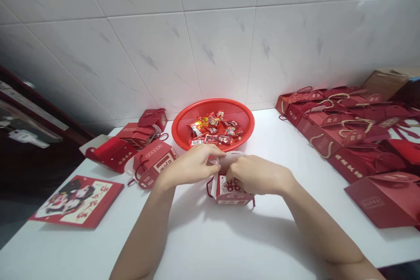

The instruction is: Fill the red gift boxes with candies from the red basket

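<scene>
A small red gift box stands open on the white table in front of me, with white and red patterned contents showing inside. My left hand is at the box's left side, its thumb and fingers closed on the raised pale flap. The fingers of my right hand are curled and reach down into the box opening; their tips are hidden, so what they hold, if anything, does not show. Just behind the box is a red plastic basket with several wrapped candies in it.
Several red boxes and a flat red printed packet lie at the left. Rows of red boxes with cord handles fill the right side, a cardboard box behind them. A tiled wall rises at the back.
</scene>
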